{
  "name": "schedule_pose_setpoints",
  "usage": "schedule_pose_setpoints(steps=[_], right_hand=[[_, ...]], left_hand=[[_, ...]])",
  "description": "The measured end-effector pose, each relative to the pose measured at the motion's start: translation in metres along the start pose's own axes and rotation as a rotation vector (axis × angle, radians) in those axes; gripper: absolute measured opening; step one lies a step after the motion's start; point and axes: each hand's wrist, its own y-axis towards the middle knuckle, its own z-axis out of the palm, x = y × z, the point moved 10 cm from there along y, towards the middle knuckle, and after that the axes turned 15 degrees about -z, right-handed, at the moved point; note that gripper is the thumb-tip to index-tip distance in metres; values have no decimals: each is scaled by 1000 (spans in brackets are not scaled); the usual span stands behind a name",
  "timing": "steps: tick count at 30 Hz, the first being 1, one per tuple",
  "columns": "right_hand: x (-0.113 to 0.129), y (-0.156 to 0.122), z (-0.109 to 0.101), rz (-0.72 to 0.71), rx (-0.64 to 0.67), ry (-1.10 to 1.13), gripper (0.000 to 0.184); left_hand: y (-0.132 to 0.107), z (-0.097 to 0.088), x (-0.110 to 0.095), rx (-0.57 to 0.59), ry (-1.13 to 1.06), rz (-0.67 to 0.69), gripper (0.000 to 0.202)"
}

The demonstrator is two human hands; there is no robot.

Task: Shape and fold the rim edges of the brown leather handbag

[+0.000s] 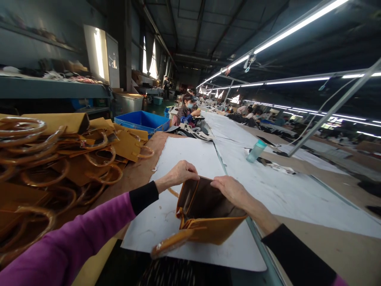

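While the left hand pinches the far left corner of the rim of a tan bag between thumb and fingertips, the right hand grips the same far rim farther right, thumb on the near side and the other fingers mostly hidden behind the panel; both hands are nearly closed on the thin edge, a short gap between them. The bag sits over the near right part of a white sheet, its mouth spread open and tipped up toward the wearer, the long axis of the mouth running roughly from left to right. One rounded handle, shiny with clear wrapping, points from the bag's near side toward the near edge of the sheet. Inside the bag show a dark brown lining and a narrower section along the left, with no loose contents that can be made out. On the brown table cover, beyond the sheet's left edge, similar tan bags lie in a heap, their looped handles overlapping. Behind the heap stands a blue bin, open at the top, its floor out of sight. Well to the right of the sheet is a teal bottle, and whether it holds anything cannot be told
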Motion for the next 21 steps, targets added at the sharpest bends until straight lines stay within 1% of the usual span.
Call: schedule_pose_setpoints(steps=[3, 5, 7, 10, 14, 18, 21], right_hand=[[-11, -30, -6, -11, 55, 62, 30], [-13, -46, -4, -25, 100, 164, 32], [-16, -55, 0, -1, 116, 234, 33], [-25, -57, 4, 65, 81, 206, 32], [-32, -54, 9, 88, 48, 177, 30], [-36, -56, 12, 111, 34, 138, 31], [-33, -61, 4, 157, -9, 49, 29]], left_hand=[[-2, -3, 6, -8, -36, -28, 20], [-4, -2, 10, 6, -72, -36, 21], [-5, 0, 15, 29, -97, -45, 23], [-3, 1, 25, 60, -127, -59, 27], [2, 1, 33, 84, -157, -72, 28], [-3, -2, 28, 32, -129, -66, 23], [-13, -5, 18, -25, -114, -39, 19]])
